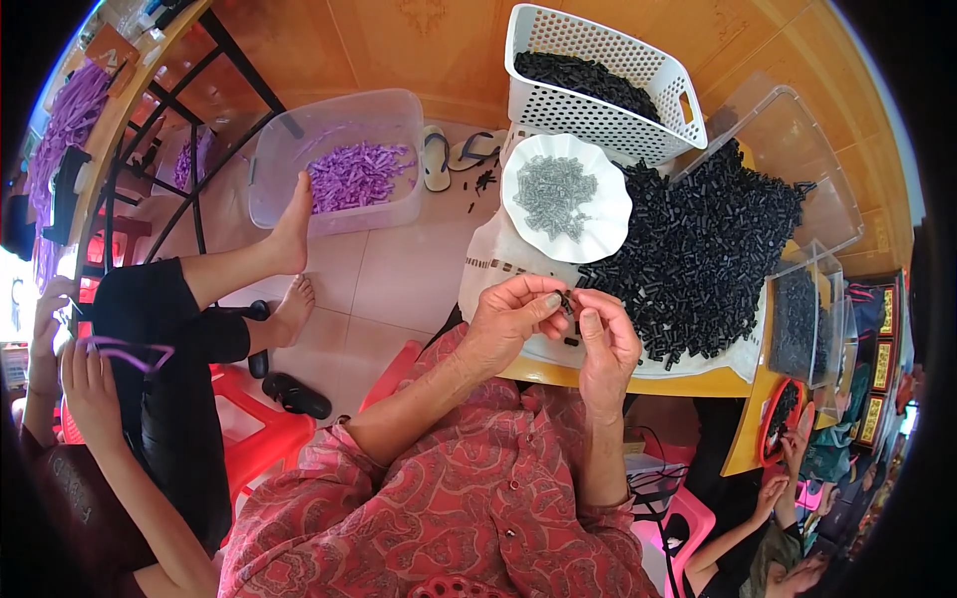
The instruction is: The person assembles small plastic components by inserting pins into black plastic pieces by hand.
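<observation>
My left hand (513, 317) and my right hand (606, 344) meet over the near edge of the table. Their fingertips pinch a small black piece (566, 299) between them; its exact kind is mostly hidden by the fingers. Just beyond sits a white wavy-rimmed plate (526, 214) holding small clear pieces (556, 195). To the right of my hands spreads a large heap of short black tube-like pieces (688, 259) on a white cloth (653, 371).
A white perforated basket (608, 115) of black pieces stands at the back. Clear bins (842, 189) flank the heap. On the floor are a tub (257, 189) of purple strips and sandals (436, 159). A person's hand (88, 384) at left holds a purple strip; another person sits lower right.
</observation>
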Available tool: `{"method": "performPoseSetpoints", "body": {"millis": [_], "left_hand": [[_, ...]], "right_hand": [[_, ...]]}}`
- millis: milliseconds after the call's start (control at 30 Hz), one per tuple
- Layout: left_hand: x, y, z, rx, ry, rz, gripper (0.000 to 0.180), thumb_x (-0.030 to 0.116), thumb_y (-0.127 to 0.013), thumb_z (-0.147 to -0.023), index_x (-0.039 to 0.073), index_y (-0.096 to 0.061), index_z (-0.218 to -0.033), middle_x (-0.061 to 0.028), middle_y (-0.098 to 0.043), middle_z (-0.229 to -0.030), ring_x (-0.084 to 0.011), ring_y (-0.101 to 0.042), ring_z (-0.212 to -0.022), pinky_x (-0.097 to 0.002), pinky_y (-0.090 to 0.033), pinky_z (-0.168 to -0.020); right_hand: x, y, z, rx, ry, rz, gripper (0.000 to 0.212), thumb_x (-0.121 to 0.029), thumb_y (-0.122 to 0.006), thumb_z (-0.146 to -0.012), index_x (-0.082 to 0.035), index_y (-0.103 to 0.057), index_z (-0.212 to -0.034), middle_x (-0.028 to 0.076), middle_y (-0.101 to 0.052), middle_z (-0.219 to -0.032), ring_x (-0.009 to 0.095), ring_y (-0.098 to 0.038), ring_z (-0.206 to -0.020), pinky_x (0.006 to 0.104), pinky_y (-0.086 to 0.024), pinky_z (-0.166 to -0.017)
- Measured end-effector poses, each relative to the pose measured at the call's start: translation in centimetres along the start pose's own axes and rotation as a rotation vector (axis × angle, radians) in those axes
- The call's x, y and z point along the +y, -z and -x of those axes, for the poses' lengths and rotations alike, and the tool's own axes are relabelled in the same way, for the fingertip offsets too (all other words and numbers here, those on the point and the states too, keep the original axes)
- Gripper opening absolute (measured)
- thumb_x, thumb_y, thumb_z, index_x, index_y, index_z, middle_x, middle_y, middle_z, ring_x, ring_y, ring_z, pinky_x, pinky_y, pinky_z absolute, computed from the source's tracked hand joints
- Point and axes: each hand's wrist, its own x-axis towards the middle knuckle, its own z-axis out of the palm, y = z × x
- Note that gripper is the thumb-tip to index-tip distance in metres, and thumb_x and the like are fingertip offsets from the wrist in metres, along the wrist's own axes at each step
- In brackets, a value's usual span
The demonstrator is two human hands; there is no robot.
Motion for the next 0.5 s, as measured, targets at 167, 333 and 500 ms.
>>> {"method": "performPoseSetpoints", "body": {"millis": [167,333,500], "left_hand": [[-0.1,0.3,-0.1,-0.005,0.006,0.005,0.019,0.005,-0.056,-0.093,-0.001,-0.061,-0.11,-0.0074,-0.066,-0.087,-0.0125,-0.064,-0.074,-0.0254,-0.054,-0.065],[-0.2,0.4,-0.1,0.019,0.006,-0.039,0.019,0.005,-0.057,-0.092,0.0,-0.062,-0.11,-0.0065,-0.065,-0.087,-0.0114,-0.063,-0.075,-0.0245,-0.053,-0.064],[-0.5,0.5,-0.2,0.044,-0.012,-0.056,0.019,0.005,-0.058,-0.091,0.0,-0.063,-0.109,-0.0054,-0.065,-0.089,-0.0106,-0.062,-0.075,-0.0241,-0.053,-0.065]], "right_hand": [[-1.1,-0.2,0.1,0.02,0.06,0.165,0.018,0.0,-0.065,-0.085,0.002,-0.063,-0.103,0.007,-0.058,-0.103,0.01,-0.056,-0.085,0.0225,-0.046,-0.075],[-0.9,-0.2,0.2,-0.01,0.109,0.328,0.016,0.001,-0.067,-0.083,0.001,-0.064,-0.098,0.007,-0.059,-0.095,0.009,-0.056,-0.072,0.0207,-0.046,-0.063],[-0.9,-0.1,0.2,-0.013,0.078,0.369,0.01,0.0,-0.065,-0.084,0.001,-0.064,-0.094,0.005,-0.059,-0.088,0.009,-0.055,-0.069,0.0205,-0.045,-0.06]]}}
